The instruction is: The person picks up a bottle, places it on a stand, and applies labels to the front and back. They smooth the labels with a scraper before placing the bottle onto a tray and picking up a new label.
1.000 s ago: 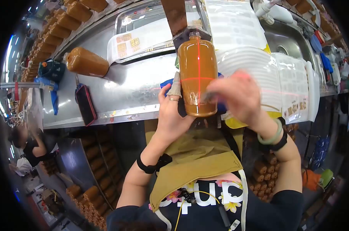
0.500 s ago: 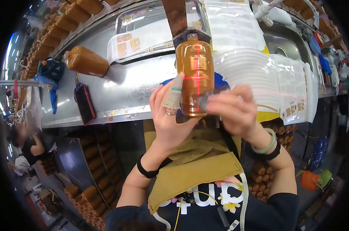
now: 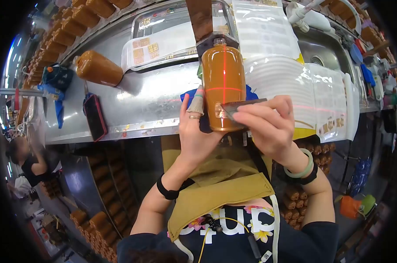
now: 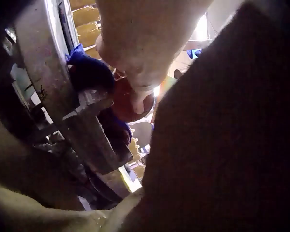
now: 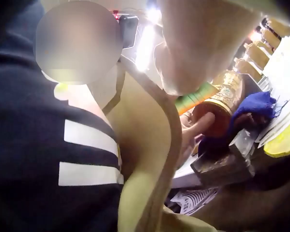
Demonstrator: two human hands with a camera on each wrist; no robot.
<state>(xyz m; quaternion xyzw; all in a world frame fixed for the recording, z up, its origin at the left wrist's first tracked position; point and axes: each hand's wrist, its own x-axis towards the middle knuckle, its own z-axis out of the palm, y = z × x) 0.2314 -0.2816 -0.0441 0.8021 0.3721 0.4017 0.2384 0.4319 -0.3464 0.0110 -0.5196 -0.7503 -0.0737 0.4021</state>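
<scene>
Bottle label (image 3: 218, 112): print too small to read.

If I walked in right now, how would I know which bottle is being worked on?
Find the metal counter, then the left hand and right hand at its near edge. Between them is a glossy brown bottle. Unlike the brown bottle farther left on the counter, it has red light lines crossing on it.

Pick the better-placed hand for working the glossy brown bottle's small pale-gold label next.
Likely the right hand: it pinches a thin, dark, flat tool at the label. The left hand touches the bottle and holds no visible tool.
</scene>
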